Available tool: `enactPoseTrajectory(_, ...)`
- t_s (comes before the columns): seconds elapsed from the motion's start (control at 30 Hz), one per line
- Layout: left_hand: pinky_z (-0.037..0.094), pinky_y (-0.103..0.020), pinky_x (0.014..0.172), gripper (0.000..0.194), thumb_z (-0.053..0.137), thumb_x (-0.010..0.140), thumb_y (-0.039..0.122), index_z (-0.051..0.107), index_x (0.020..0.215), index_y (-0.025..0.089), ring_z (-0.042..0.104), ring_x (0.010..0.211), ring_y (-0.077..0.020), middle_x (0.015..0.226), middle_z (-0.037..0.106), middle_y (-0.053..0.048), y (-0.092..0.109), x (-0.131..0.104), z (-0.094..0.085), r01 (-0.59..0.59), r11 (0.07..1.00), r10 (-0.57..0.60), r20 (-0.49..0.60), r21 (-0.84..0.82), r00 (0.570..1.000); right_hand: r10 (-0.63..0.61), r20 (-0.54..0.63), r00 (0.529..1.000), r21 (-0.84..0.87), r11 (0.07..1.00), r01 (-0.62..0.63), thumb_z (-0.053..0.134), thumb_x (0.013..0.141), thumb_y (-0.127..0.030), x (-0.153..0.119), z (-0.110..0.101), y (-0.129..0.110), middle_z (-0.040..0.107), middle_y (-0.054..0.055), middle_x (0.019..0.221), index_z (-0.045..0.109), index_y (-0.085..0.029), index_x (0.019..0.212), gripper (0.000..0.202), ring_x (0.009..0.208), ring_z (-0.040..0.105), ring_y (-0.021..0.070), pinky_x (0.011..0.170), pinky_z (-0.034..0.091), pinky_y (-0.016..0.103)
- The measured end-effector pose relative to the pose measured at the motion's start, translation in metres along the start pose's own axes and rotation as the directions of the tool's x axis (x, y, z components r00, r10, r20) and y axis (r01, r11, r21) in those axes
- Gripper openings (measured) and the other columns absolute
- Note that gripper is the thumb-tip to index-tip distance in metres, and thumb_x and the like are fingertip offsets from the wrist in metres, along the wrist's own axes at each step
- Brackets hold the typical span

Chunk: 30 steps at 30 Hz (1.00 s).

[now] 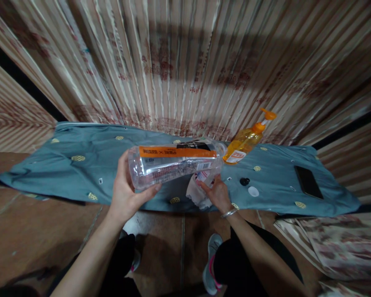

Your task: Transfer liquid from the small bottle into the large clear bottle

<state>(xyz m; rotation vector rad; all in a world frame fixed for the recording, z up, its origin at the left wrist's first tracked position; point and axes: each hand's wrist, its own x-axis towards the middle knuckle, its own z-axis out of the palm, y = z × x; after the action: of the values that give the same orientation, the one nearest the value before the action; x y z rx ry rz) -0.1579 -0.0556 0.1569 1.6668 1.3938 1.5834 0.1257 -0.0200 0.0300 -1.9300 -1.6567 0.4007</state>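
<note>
A large clear plastic bottle point(173, 163) with an orange and black label lies sideways above the cloth-covered surface. My left hand point(128, 192) is wrapped around its base end, thumb along the near side. The neck points right, with my right hand point(218, 193) just below it. My right hand's fingers are closed on a white, scalloped-edge cloth point(200, 197) with some pink on it; the bottle hides part of this cloth and of the fingertips. Close behind the neck stands an orange pump bottle point(243, 142) holding amber liquid.
Blue-green fabric point(80, 177) with yellow prints covers the long narrow surface. On its right lie a small black cap point(244, 181), a white disc point(253, 191) and a dark phone point(308, 182). A pleated, patterned curtain point(179, 74) hangs behind.
</note>
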Motion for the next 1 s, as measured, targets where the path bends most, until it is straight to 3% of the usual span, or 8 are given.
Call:
enactPoseTrajectory(0.2,0.06,-0.053,0.105,0.093,0.093,0.059,0.052,0.052,0.137,0.023,0.067,0.128,-0.0379,0.14,0.064,-0.016,0.0023,-0.0011,0.0006,0.04,0.997,-0.041,-0.008,-0.072,0.999,-0.007,0.001,1.0,0.024,1.0,0.007,0.068,0.086,-0.068,-0.0002,0.0013,0.0035,0.08,0.023,0.099,0.056,-0.012,0.12,0.067,0.092,0.079,0.036,0.076,0.06,0.04)
enactPoseTrajectory(0.5,0.06,-0.052,0.106,0.093,0.093,0.058,0.052,0.053,0.137,0.023,0.069,0.125,-0.0368,0.138,0.066,-0.015,0.0018,-0.0012,0.0007,0.05,0.996,-0.051,-0.012,-0.078,0.999,-0.005,0.004,1.0,-0.022,1.0,0.005,0.071,0.087,-0.061,0.0003,0.0015,0.0034,0.079,0.022,0.098,0.056,-0.01,0.118,0.061,0.092,0.079,0.0353,0.076,0.059,0.039)
enactPoseTrajectory(0.77,0.056,-0.054,0.112,0.096,0.094,0.057,0.051,0.05,0.139,0.024,0.065,0.131,-0.0377,0.143,0.062,-0.015,0.0023,-0.0016,-0.0011,0.073,0.995,-0.072,0.012,-0.072,0.997,-0.021,-0.027,0.999,-0.027,0.999,0.02,0.068,0.087,-0.069,-0.0002,0.0036,0.006,0.079,0.022,0.096,0.056,-0.011,0.119,0.068,0.089,0.079,0.0345,0.074,0.059,0.038)
enactPoseTrajectory(1.0,0.062,-0.052,0.102,0.094,0.093,0.058,0.05,0.05,0.138,0.025,0.069,0.124,-0.0365,0.136,0.066,-0.014,0.0011,-0.0032,0.0029,0.027,0.995,-0.029,-0.023,-0.097,0.999,-0.026,-0.01,1.0,-0.041,0.999,0.026,0.067,0.086,-0.071,0.0006,0.0012,0.0068,0.079,0.023,0.096,0.056,-0.01,0.12,0.07,0.089,0.079,0.035,0.073,0.059,0.038)
